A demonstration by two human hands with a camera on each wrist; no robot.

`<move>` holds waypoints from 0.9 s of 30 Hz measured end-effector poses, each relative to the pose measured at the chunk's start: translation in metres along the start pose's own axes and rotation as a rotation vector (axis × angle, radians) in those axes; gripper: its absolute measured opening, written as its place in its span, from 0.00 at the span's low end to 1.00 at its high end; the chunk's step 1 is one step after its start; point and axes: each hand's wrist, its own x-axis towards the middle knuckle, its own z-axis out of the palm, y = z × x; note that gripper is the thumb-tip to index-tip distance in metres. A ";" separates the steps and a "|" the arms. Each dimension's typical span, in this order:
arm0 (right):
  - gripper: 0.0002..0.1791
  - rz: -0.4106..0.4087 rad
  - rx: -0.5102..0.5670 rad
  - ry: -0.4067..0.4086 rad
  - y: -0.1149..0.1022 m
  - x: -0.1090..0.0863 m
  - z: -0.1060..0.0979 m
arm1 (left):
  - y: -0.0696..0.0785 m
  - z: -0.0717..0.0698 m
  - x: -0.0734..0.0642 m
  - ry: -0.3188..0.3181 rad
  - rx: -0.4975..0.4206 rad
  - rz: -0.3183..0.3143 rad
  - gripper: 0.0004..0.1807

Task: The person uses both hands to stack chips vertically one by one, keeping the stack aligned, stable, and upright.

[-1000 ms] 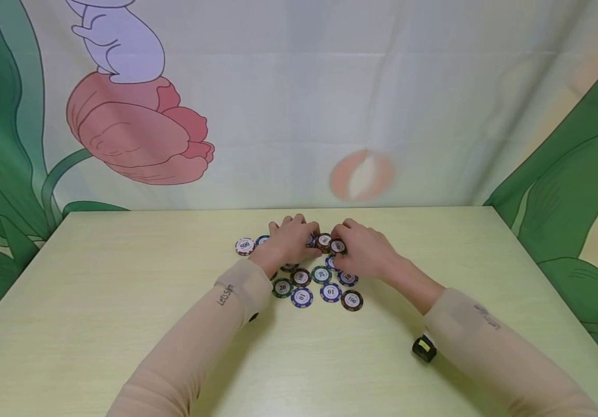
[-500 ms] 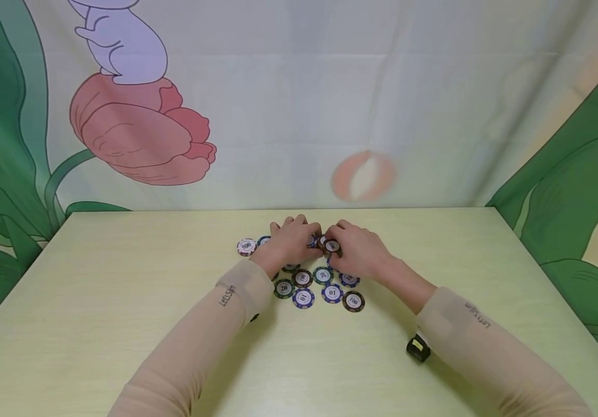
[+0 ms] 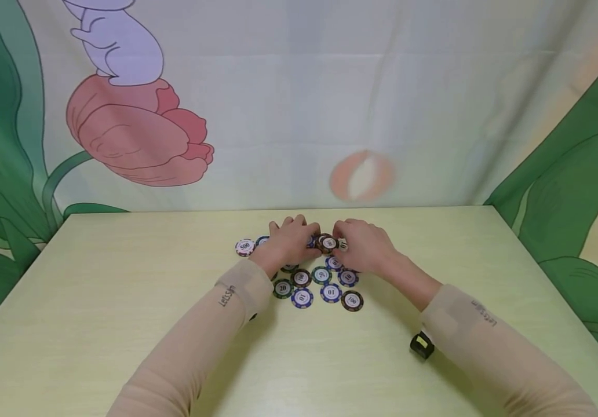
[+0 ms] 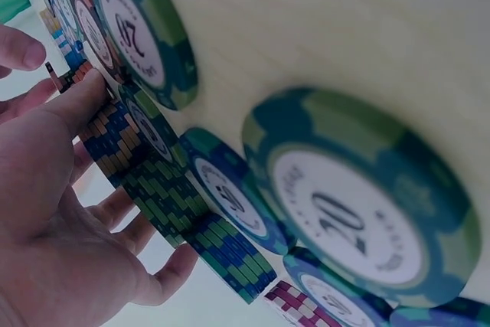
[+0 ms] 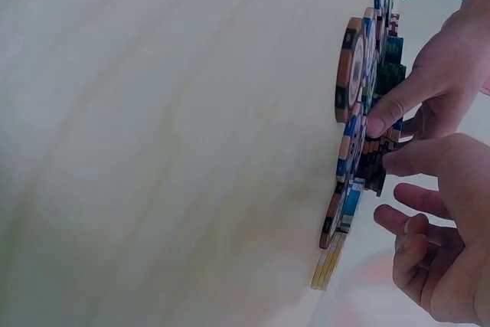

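Several poker chips lie flat and stacked near the table's far edge. My left hand point(image 3: 291, 240) reaches over the row of chip stacks, including a green stack point(image 4: 164, 197). In the left wrist view its thumb presses the near side of a blue-and-orange stack point(image 4: 115, 139), with fingers curled along the far side. My right hand point(image 3: 367, 246) is just right of a brown stack point(image 3: 327, 243), fingertips right at its rim. In the right wrist view its fingers are loosely bent, nothing between them. A thin dark chip point(image 4: 52, 76) stands tilted by that stack.
In front of the stacks lie loose chips: a green 20 chip point(image 3: 283, 288), a blue 10 chip point(image 3: 302, 297) and a brown 100 chip point(image 3: 352, 300). A white 500 chip point(image 3: 245, 247) is at the left. A small black device point(image 3: 422, 346) shows by the right cuff. A printed curtain point(image 3: 278, 104) hangs behind.
My right hand moved left with a brown chip to the brown stack, then drew back slightly right without it. My left hand has stayed in place over the stacks.
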 end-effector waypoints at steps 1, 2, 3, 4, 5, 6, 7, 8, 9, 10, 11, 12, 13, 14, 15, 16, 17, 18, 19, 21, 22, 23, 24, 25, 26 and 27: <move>0.12 -0.001 0.004 -0.004 0.000 0.000 0.000 | 0.000 0.000 0.000 -0.001 0.001 -0.001 0.25; 0.11 -0.003 0.009 -0.007 0.001 0.001 0.001 | 0.000 0.000 0.000 -0.002 0.001 -0.002 0.25; 0.10 -0.008 0.012 -0.010 0.001 0.001 0.002 | 0.000 0.000 0.000 -0.004 0.001 -0.003 0.25; 0.09 -0.013 0.014 -0.010 0.001 0.002 0.002 | 0.000 0.000 0.000 -0.006 0.001 -0.003 0.25; 0.09 -0.017 0.016 -0.008 0.001 0.002 0.003 | 0.000 0.000 0.000 -0.008 0.001 -0.003 0.25; 0.09 -0.023 0.016 -0.005 0.001 0.002 0.004 | 0.000 0.000 0.000 -0.009 0.000 -0.003 0.25; 0.08 -0.027 0.016 0.000 0.001 0.003 0.005 | 0.000 0.000 0.000 -0.010 0.000 -0.002 0.25; 0.08 -0.032 0.015 0.004 0.001 0.003 0.005 | 0.000 0.000 0.000 -0.010 -0.002 -0.002 0.25; 0.08 -0.038 0.015 0.009 0.001 0.003 0.006 | 0.000 0.000 0.000 -0.008 -0.004 -0.001 0.25; 0.08 -0.044 0.015 0.013 0.001 0.003 0.006 | 0.000 0.000 0.000 -0.005 -0.004 0.001 0.25; 0.09 -0.047 0.016 0.015 0.002 0.004 0.006 | 0.001 0.000 0.000 -0.002 -0.006 0.003 0.25; 0.09 -0.050 0.018 0.016 0.002 0.004 0.006 | 0.001 -0.001 0.000 -0.001 -0.008 0.005 0.25; 0.10 -0.049 0.020 0.015 0.001 0.004 0.006 | 0.001 -0.001 -0.001 0.001 -0.009 0.007 0.25; 0.10 -0.045 0.019 0.013 0.001 0.004 0.006 | 0.001 -0.001 -0.001 0.003 -0.010 0.009 0.25; 0.11 -0.041 0.020 0.011 0.001 0.004 0.006 | 0.001 -0.001 -0.001 0.004 -0.011 0.011 0.25; 0.11 -0.037 0.022 0.008 0.001 0.004 0.006 | 0.001 -0.001 -0.001 0.004 -0.010 0.011 0.25; 0.12 -0.032 0.024 0.007 0.001 0.004 0.006 | 0.001 -0.001 -0.001 0.005 -0.010 0.010 0.25; 0.12 -0.029 0.024 0.007 0.001 0.004 0.006 | 0.001 -0.001 -0.001 0.005 -0.009 0.010 0.25; 0.11 -0.027 0.024 0.007 0.001 0.004 0.006 | 0.001 -0.001 -0.001 0.006 -0.008 0.009 0.25; 0.10 -0.028 0.025 0.006 0.001 0.005 0.006 | 0.001 0.000 -0.001 0.009 -0.006 0.008 0.25; 0.10 -0.029 0.024 0.006 0.000 0.005 0.006 | 0.001 -0.001 -0.001 0.009 -0.006 0.008 0.25; 0.10 -0.029 0.022 0.006 0.000 0.006 0.006 | 0.001 -0.001 -0.001 0.010 -0.006 0.008 0.25; 0.09 -0.030 0.020 0.006 0.000 0.006 0.007 | 0.001 -0.001 -0.001 0.011 -0.007 0.009 0.25; 0.09 -0.029 0.017 0.006 0.000 0.006 0.007 | 0.001 -0.001 -0.001 0.010 -0.007 0.009 0.25; 0.09 -0.029 0.013 0.007 0.000 0.007 0.007 | 0.001 -0.001 -0.002 0.010 -0.009 0.009 0.25; 0.09 -0.028 0.011 0.008 0.000 0.007 0.007 | 0.001 -0.002 -0.002 0.009 -0.011 0.008 0.24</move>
